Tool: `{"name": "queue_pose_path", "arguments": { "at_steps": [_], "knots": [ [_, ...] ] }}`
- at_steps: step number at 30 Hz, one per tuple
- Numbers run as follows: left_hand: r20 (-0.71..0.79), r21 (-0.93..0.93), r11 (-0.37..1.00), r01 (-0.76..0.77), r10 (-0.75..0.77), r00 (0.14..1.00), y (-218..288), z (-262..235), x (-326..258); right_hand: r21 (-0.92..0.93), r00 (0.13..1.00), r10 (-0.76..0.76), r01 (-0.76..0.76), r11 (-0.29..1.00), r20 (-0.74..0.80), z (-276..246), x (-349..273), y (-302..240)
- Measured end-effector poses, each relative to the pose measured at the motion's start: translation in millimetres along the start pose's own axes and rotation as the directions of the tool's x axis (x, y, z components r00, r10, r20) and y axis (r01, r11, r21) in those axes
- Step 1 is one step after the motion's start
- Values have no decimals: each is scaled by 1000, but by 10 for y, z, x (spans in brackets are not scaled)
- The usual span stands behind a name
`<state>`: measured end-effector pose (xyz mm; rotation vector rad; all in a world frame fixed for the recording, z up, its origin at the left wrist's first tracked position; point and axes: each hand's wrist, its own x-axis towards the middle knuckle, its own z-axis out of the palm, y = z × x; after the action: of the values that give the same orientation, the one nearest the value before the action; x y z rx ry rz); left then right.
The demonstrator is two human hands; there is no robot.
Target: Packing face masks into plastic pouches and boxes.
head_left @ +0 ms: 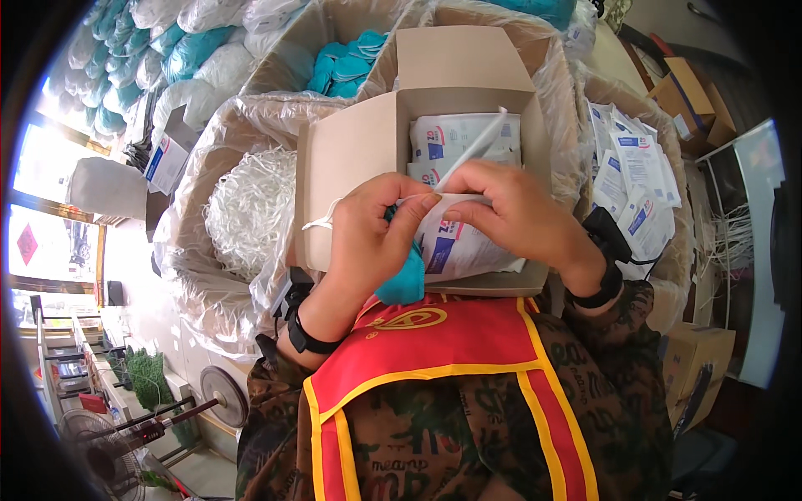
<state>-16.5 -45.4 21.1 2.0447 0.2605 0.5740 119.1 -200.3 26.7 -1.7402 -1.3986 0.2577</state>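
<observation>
One white strip (477, 148) is pinched by the left hand (372, 230) and right hand (525, 215) over the box (349, 150). A blue cloth (404, 280) is at the box's near side. White packs (462, 138) lie inside.

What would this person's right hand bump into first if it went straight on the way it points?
Probably the left hand: the right hand points leftward, and the other's thumb tip lies just ahead. Depth is hard to judge here.
</observation>
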Motion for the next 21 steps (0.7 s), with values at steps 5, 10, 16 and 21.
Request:
{"name": "queue_pose_path", "arguments": {
  "at_steps": [5, 10, 16, 21],
  "knots": [
    [7, -214, 961, 175, -177, 984, -171, 27, -3, -228, 968, -249, 238, 944, -20, 89, 39, -76],
    [88, -642, 693, 328, -359, 929, -204, -1, 49, -443, 895, -432, 434, 784, 111, 65, -54, -361],
    [45, -575, 721, 387, -445, 894, -652, 21, 269, -198, 816, -509, 565, 801, 273, -14, -440, -781],
    [31, -540, 808, 236, -262, 965, -722, -225, 295, -216, 860, -459, 503, 837, 223, -313, -501, -853]
  ]
}}
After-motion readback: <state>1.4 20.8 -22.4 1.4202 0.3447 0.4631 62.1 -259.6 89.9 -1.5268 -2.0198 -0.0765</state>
